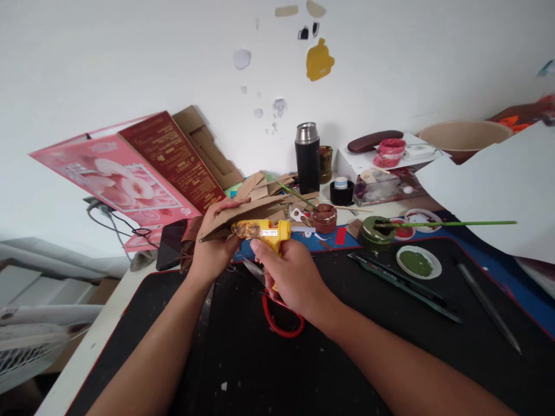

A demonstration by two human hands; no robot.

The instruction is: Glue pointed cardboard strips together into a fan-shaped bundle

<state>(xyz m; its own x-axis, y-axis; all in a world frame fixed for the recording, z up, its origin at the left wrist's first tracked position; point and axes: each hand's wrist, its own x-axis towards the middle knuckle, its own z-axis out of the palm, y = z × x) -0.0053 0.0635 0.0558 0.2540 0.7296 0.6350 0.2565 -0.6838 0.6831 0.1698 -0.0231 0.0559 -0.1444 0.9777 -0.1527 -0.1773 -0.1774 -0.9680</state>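
In my left hand (217,240) is a piece of brown cardboard (251,209), tilted above the black mat. My right hand (297,274) is wrapped round a yellow glue gun (266,230), whose stained nozzle end points left against or just in front of the cardboard; I cannot tell if they touch. A pale glue stick sticks out of the gun's back end. Below my right hand lie scissors with red handles (284,332), their blades partly hidden by the hand. The left fingertips behind the cardboard are partly hidden.
Behind stand a black flask (307,164), a jar of brown paint (324,218) and a jar of green paint (376,234) with a brush. A cutter (405,286) and a dark pen (488,303) lie right. A pink box (117,179) leans at the left.
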